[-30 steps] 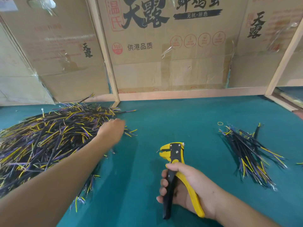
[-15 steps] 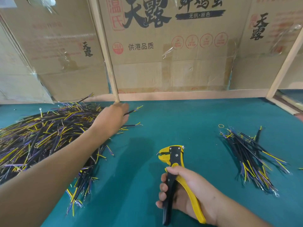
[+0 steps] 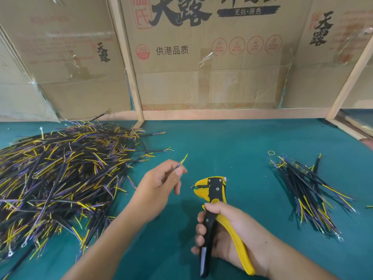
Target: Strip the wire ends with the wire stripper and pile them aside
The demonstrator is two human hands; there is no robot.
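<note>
Makeshift workshop: cardboard-walled [image 3: 201, 57] bench [image 3: 232, 142] heaped with wires [image 3: 60, 174].

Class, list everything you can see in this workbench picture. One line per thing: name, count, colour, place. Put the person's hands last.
big wire pile: one, too many wires to count, black with yellow and purple ends, left on the mat
small wire pile: one, same colours, right on the mat
held wire: one, yellow and purple tip showing, above the left hand
wire stripper: one, yellow and black, centre, head up
ring: one, yellow, beside the small pile
mat: one, teal, covers the bench
cardboard boxes: several, brown, printed, behind the bench
wooden frame: pale, in front of the boxes
left hand: pinches the held wire
right hand: grips the stripper handles
</note>
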